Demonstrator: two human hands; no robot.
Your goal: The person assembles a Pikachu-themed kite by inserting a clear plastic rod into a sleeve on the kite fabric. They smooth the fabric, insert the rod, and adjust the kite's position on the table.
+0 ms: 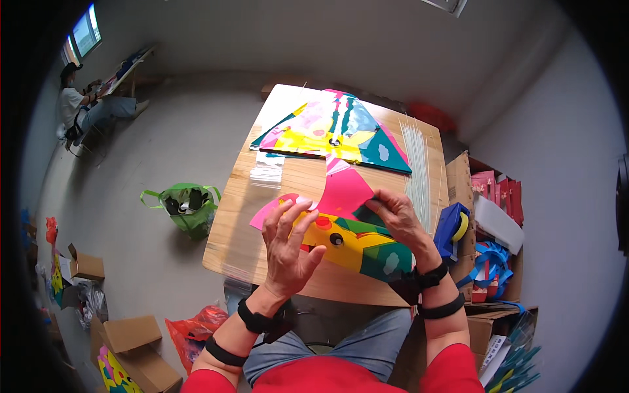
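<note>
left hand [288,245]: fingers spread and loose, holding nothing; palm and fingertips rest flat on the near kite [341,239], pressing its pink and yellow left part down.
right hand [396,219]: thumb and fingers pinched together on the kite's upper right edge, at a dark green fold; exactly how much material sits in the pinch is hidden by the fingers.
near kite: colourful sheet, pink top, yellow middle with a black round eyelet just right of the left hand, green corner below the right hand; lies on the wooden table [242,242], directly under both hands.
finished pile [334,134]: similar kites stacked beyond the hands, at the table's far end, well apart from the grip.
thin rods [416,164]: bundle of pale sticks lying just beyond the right hand, near but not touching it as far as I can tell.
clear bags [267,171]: small stack beyond the left hand.
progress: judging by the pile, several pieces look done; the one in hand looks mid-way, no rod visibly fitted on it, edge being worked.
tape dispenser [453,229]: blue, right of the right hand, at the table edge.
green bag [187,206]: on the floor, well left of the left hand.
</note>
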